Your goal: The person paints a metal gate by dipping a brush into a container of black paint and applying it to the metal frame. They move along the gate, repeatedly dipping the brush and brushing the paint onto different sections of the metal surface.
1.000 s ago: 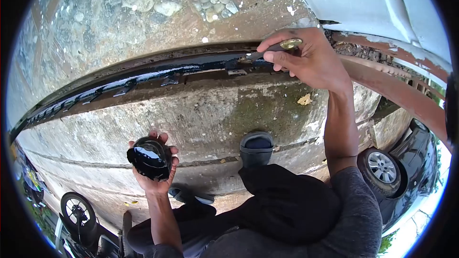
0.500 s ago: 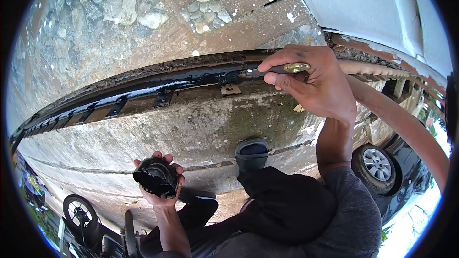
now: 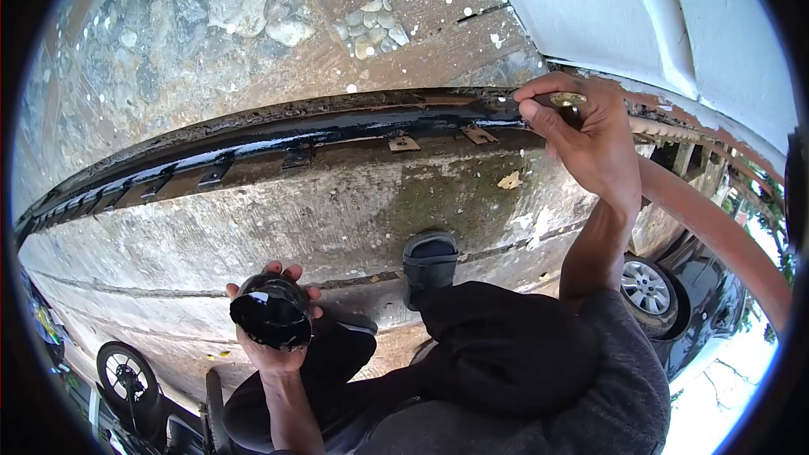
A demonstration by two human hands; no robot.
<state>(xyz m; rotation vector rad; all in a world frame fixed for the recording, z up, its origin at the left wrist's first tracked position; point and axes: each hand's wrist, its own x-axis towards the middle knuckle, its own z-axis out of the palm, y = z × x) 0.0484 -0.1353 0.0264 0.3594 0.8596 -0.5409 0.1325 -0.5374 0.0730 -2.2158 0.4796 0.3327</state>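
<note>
My left hand (image 3: 278, 361) is wrapped round a small cup (image 3: 271, 312) coated with black paint, holding it over the lower step. My right hand (image 3: 597, 147) grips a paintbrush (image 3: 563, 99) by its handle; the fingers hide the bristle end. It is at the right part of a long metal rail (image 3: 362, 121), whose surface is glossy black up to near the hand. Beneath the rail, several short brackets stick out: those on the left are black, while a bare brownish bracket (image 3: 404, 144) shows near the middle.
Pebble-set paving (image 3: 236, 0) with white paint spots lies beyond the rail. A white panel (image 3: 590, 0) stands at upper right. A brown curved pipe (image 3: 716, 219) passes beside my right arm. My sandalled foot (image 3: 430, 261) rests on the concrete step. A motorcycle wheel (image 3: 126, 375) and a car wheel (image 3: 649, 285) are behind.
My right hand has moved to the right along the rail with the paintbrush, and black now covers more of the rail there. The cup is tipped so more of its inside shows.
</note>
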